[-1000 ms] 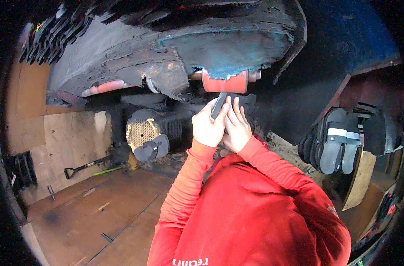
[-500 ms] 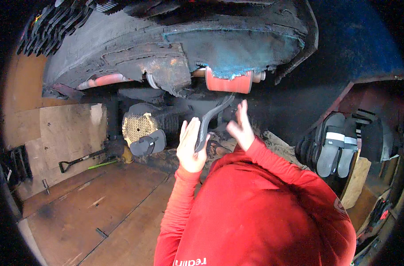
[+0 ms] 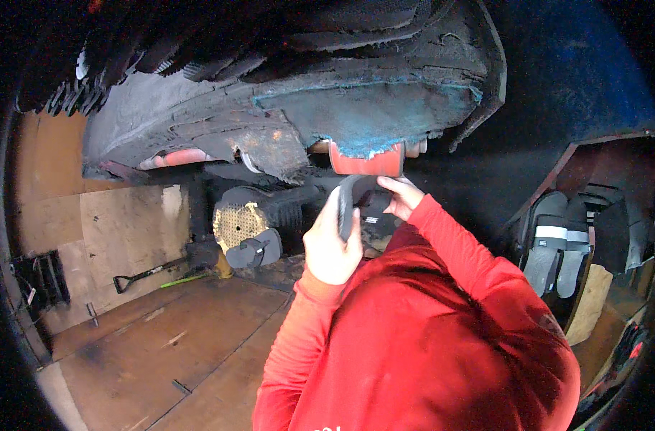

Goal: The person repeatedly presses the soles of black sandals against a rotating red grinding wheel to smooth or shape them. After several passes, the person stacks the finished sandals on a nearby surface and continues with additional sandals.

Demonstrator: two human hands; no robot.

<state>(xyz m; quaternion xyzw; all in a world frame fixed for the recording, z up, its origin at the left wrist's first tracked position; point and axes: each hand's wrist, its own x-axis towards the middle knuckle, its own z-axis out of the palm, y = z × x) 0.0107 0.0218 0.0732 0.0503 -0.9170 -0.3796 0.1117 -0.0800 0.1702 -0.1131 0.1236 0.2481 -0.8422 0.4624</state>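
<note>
A dark grey sandal (image 3: 347, 200), seen mostly along the curved edge of its sole, is between my two hands. My left hand (image 3: 330, 243) grips it from the near left side, thumb on one face and fingers on the other. At its far right end, my right hand (image 3: 402, 195) closes on it with thumb and fingers. The sandal's far edge is right at the lower rim of a red sanding wheel (image 3: 367, 162); whether they touch I cannot tell. Ragged turquoise cloth (image 3: 370, 115) hangs over the wheel's top.
Left of my hands another grey sandal (image 3: 256, 249) rests against a round perforated yellowish piece (image 3: 235, 221). Several grey slides with white bands (image 3: 551, 248) stand at the right. A second red roller (image 3: 177, 158) shows under the dusty hood (image 3: 198, 133). Brown flooring (image 3: 162, 359) spreads lower left.
Both hands have moved to the sandal's ends and up toward the red wheel. My right hand, apart from the sandal before, now grips it. The view has shifted slightly.
</note>
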